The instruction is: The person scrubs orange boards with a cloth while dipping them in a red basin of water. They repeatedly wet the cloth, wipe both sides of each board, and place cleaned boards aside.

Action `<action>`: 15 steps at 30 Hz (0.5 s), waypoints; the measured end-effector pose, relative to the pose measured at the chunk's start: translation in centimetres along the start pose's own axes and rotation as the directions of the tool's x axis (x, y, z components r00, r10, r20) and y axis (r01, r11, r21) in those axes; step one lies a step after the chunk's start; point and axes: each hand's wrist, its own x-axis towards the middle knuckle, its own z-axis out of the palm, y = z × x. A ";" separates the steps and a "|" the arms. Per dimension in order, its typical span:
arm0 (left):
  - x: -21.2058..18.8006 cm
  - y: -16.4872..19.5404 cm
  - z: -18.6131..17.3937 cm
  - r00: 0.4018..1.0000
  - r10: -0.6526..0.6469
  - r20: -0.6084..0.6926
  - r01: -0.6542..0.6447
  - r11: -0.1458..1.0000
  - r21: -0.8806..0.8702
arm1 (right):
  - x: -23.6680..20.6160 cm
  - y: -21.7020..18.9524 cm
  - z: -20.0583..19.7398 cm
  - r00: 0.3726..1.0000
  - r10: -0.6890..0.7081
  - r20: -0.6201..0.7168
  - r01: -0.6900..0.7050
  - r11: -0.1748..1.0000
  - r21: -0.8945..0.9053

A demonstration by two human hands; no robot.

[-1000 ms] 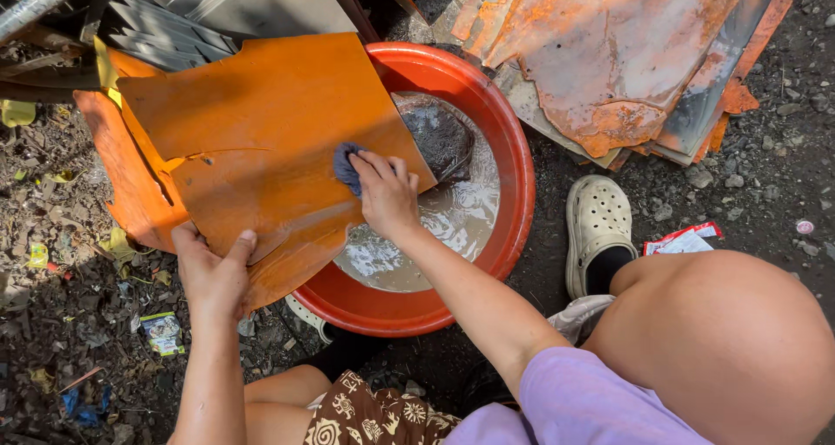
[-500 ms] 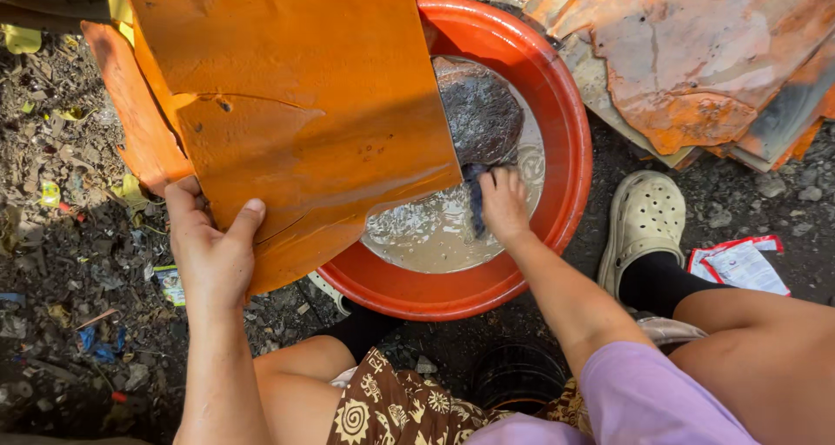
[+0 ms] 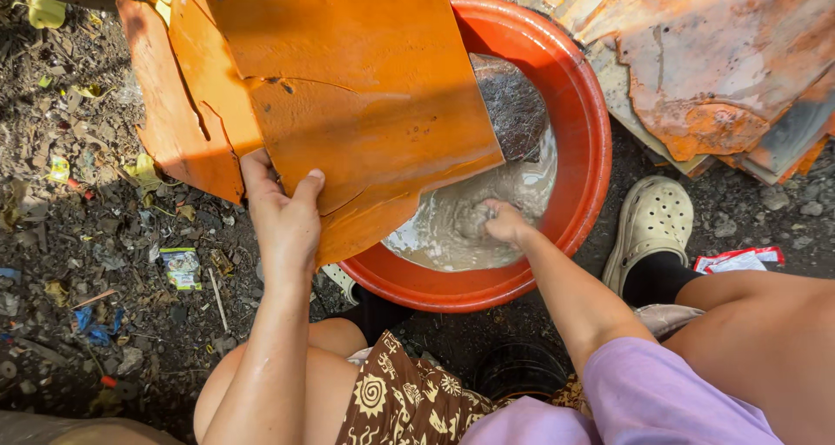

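While squatting over a red plastic basin [image 3: 584,140], gripping the lower left edge of a flat orange sheet [image 3: 348,88] with the left hand [image 3: 283,223]: pressing the thumb on the upper face, wrapping the fingers underneath, closing firmly on the sheet. Tilting that sheet with its lower corner hanging over the basin rim, apparently letting runoff drain back into the murky grey water [image 3: 452,232] instead of onto the littered ground [image 3: 87,262]. Propping the sheet's left part over a second, cracked orange piece [image 3: 174,132] lying beneath. Extending the left arm straight forward from between the knees, forearm wet and shining.

Reaching the right hand [image 3: 504,223] down into the water near the basin's front, just beside the overhanging corner, curling the fingers inward and partly sinking them below the surface; not showing whether closing on a rag or on nothing. Bending the right arm at the elbow, angling the forearm in from beside the right thigh.

Leaving a dark, wet mass [image 3: 515,106] against the basin's far wall. Stacking more worn orange sheets [image 3: 722,71] well apart at the upper right, probably out of the splash. Planting a cream clog [image 3: 652,223] just beside the basin for balance, near a red-and-white wrapper [image 3: 739,260].
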 end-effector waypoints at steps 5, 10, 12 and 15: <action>1.1 -0.6 0.2 0.998 -0.047 -0.030 0.044 0.996 -0.080 | -4.5 -6.9 -5.3 0.908 -0.212 0.362 0.118 0.957 0.266; 1.1 0.0 1.0 0.996 -0.014 -0.084 0.013 1.000 -0.013 | -12.4 -19.1 -9.0 0.804 -0.472 0.363 0.420 0.881 0.216; 0.8 0.4 1.5 0.993 -0.023 -0.112 0.024 1.000 0.009 | -15.1 -22.9 -7.1 0.748 -0.617 0.244 0.571 0.786 0.236; 0.1 0.8 2.4 0.991 -0.035 -0.130 0.033 0.999 -0.017 | -17.1 -26.2 -1.7 0.375 -0.927 0.028 0.926 0.376 0.041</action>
